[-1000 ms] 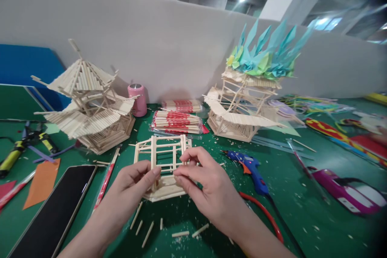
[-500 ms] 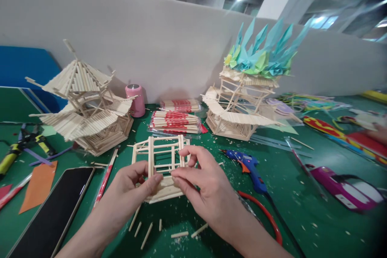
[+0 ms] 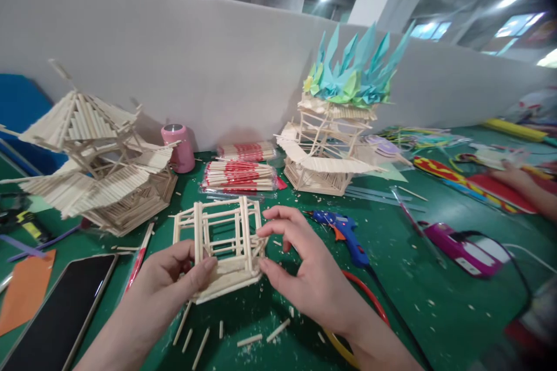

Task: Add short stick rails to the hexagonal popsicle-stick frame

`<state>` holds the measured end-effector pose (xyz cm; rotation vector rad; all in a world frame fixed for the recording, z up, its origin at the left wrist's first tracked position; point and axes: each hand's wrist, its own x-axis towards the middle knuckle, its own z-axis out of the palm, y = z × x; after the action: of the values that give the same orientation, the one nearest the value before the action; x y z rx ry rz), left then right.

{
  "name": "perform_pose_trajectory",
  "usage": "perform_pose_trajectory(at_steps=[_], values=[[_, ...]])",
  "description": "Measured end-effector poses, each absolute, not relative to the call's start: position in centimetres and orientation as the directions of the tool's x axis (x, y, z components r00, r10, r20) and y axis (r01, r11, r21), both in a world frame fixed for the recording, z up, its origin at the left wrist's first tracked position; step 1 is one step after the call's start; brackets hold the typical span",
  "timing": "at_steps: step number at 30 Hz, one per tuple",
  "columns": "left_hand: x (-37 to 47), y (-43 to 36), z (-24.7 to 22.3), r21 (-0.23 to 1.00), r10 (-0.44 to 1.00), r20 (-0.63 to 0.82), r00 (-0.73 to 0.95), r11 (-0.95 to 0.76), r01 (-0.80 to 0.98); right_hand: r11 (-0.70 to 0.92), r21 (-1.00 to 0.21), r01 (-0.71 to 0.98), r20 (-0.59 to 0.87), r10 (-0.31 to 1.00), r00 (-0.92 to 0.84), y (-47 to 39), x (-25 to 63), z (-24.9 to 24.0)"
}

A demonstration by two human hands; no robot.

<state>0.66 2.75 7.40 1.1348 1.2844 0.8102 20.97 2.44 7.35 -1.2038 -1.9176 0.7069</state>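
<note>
My left hand (image 3: 163,281) grips the left side of a small wooden-stick frame (image 3: 241,237), its thumb lying over the front edge of the base. The frame has upright posts, thin cross rails and a flat floor of sticks, and it tilts a little. At its right corner my right hand (image 3: 300,261) is open, thumb and fingers apart; the fingertips are close to the corner post, and I cannot tell whether they touch it. Short cut stick pieces (image 3: 250,340) lie on the green table just in front of the frame.
A blue glue gun (image 3: 342,229) lies right of my hand. Two stick pavilions (image 3: 126,185) (image 3: 322,174) stand behind, with packs of sticks (image 3: 239,175) and a pink canister (image 3: 178,148) between them. A phone (image 3: 65,313) lies at left; another person's hand (image 3: 520,182) at far right.
My right fingers have come off the front right post and spread apart. My left hand keeps its hold on the frame. The view has turned to the right.
</note>
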Motion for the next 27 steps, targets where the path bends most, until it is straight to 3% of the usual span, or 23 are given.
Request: perform_pose_trajectory(at_steps=[8,14,19,23,27], values=[[0.5,2.8,7.4,0.941,0.942,-0.306,0.139,0.277,0.194,0.345,-0.791,0.505,0.26,0.937,-0.234,2.3,21.6,7.0],[0.4,2.8,7.1,0.939,0.945,-0.305,0.12,0.277,0.203,0.386,-0.79,0.477,0.309,0.922,-0.234,2.3,21.4,7.0],[0.7,2.7,7.4,0.952,0.951,-0.287,0.118,0.269,0.148,0.544,-0.68,0.492,0.442,0.839,-0.317,2.4,20.1,7.7],[0.6,2.4,7.4,0.958,0.952,-0.279,0.122,0.267,0.109,0.595,-0.557,0.58,0.434,0.803,-0.408,2.6,19.1,8.2],[0.2,2.3,6.7,0.963,0.967,-0.237,0.093,0.222,0.153,0.598,-0.541,0.59,0.432,0.801,-0.415,2.8,18.9,8.0]])
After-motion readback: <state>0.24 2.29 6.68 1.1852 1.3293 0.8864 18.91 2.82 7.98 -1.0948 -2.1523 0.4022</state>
